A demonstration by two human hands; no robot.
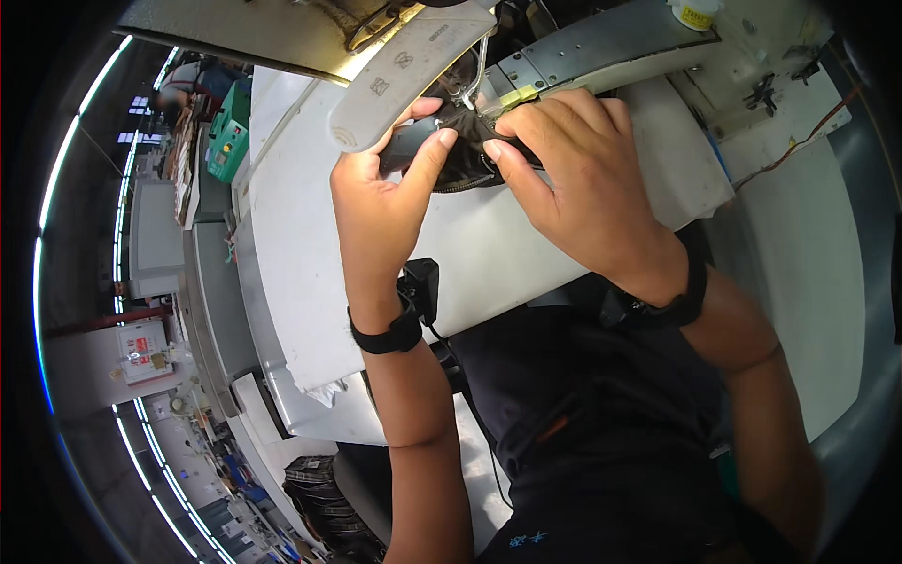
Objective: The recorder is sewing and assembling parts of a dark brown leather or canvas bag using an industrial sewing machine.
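Observation:
A dark fabric piece (458,172) with what looks like a zipper along its near edge lies beneath a sewing machine's needle area. My left hand (383,199) pinches its left side, the thumb on top and the fingers partly behind a dark grey flap (406,141). On the other side, my right hand (587,183) is closed on the piece with thumb and forefinger, close to a bent metal rod (477,80). The needle itself cannot be made out. Both wrists wear black straps.
A long grey machine cover (409,75) hangs just above my left fingers. The metal machine bed (601,47) runs to the upper right, with a yellow-labelled spool (696,13) on it. A white tabletop (310,244) spreads around. Left stand a green box (228,132) and other benches.

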